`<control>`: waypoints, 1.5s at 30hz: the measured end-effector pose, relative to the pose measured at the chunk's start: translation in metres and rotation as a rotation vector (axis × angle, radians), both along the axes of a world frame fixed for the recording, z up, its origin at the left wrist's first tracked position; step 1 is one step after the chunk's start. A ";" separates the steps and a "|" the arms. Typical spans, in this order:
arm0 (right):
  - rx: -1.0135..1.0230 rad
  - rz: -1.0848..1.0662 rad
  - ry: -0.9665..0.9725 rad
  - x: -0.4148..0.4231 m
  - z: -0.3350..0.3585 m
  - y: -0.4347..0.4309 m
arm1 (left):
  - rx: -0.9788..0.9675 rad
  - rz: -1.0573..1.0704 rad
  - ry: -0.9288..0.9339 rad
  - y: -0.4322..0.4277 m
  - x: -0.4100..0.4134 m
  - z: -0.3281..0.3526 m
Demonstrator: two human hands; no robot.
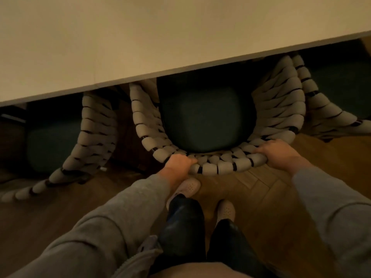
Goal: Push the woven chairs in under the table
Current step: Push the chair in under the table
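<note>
Grips the middle woven chair [218, 167] at the near curve of its back rim, one of the hands to each side of the middle. Curls the left hand [179, 162] over the rim, fingers wrapped round the thick pale weave. Clamps the right hand [279, 152] over it likewise, fingers bent down across the top; cannot tell where that thumb lies.

Holds a dark cushion [206, 117] inside the woven shell, filling the seat from side to side. Stands with the far part of seat and arms tucked beneath the table [140, 47], with the back rim and most of the cushion out on the near side.

Runs the pale table edge slantwise, low at the left and higher at the right.

Leaves a narrow strip of dark floor towards the left woven chair [96, 127], also partly under the edge. Comes very close to the right woven chair [313, 101] at the arm; cannot tell whether touching. Shows a dark seat in each, deep in shadow.

Opens onto wooden floor [271, 197] behind the rim, with two pale shoes [188, 186] planted there, one just below the left hand. Reaches in with grey sleeves [124, 213] from both lower corners.
</note>
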State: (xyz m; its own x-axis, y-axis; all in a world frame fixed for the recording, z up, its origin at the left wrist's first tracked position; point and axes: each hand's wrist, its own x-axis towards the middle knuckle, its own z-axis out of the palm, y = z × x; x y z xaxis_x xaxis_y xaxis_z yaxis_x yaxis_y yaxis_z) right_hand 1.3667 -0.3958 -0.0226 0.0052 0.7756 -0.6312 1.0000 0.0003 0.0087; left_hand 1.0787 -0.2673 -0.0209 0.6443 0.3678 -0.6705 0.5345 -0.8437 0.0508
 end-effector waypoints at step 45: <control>-0.074 0.020 0.163 -0.043 0.006 0.021 | 0.003 0.086 0.033 0.015 -0.053 -0.007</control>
